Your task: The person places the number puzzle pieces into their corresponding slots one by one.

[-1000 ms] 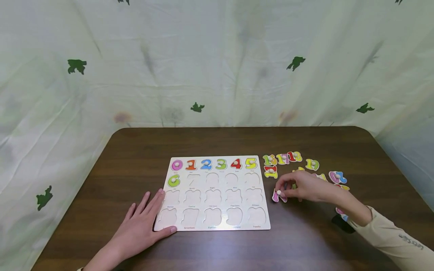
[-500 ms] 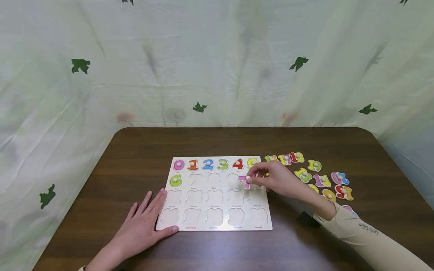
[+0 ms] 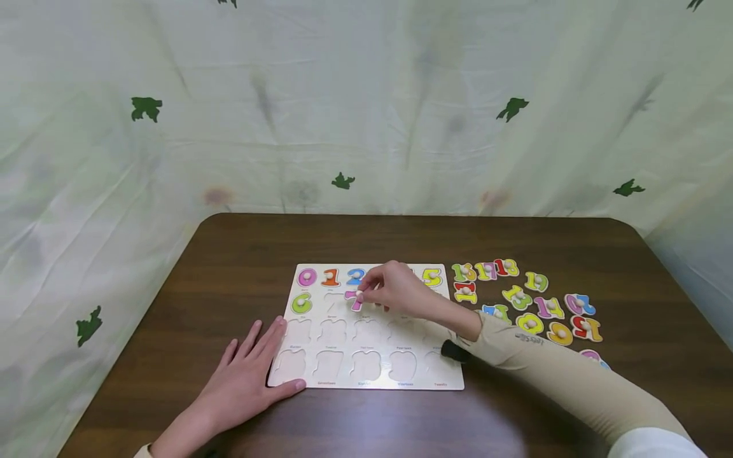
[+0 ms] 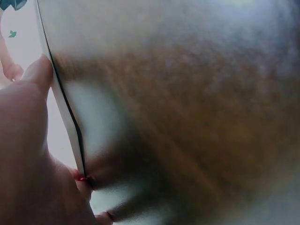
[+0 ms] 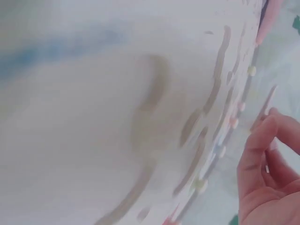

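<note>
My right hand [image 3: 397, 291] pinches a pink number 7 puzzle piece [image 3: 356, 306] by its knob, over the second row of a white number board [image 3: 309, 346]. The right wrist view shows the piece [image 5: 265, 105] edge-on, apart from the board. My left hand [image 3: 246, 369] rests at the board's left edge with fingers spread and thumb on the near left corner. Pieces 0 [image 3: 307, 277], 1 [image 3: 330, 277], 2 [image 3: 355, 277], 5 [image 3: 432, 277] and 6 [image 3: 301, 303] sit in their recesses. My right hand covers part of the top row.
Several loose number pieces lie right of the board, among them a red-and-yellow 11 [image 3: 466, 292], a green-and-yellow 19 [image 3: 536, 281] and a red-and-orange 15 [image 3: 586, 329]. My right sleeve [image 3: 538, 356] crosses near them. A pale curtain [image 3: 401, 127] hangs behind the brown table [image 3: 258, 242].
My right hand has picked up the pink 7 from the table right of the board and carried it left over the second row. The left hand stays at the board's edge.
</note>
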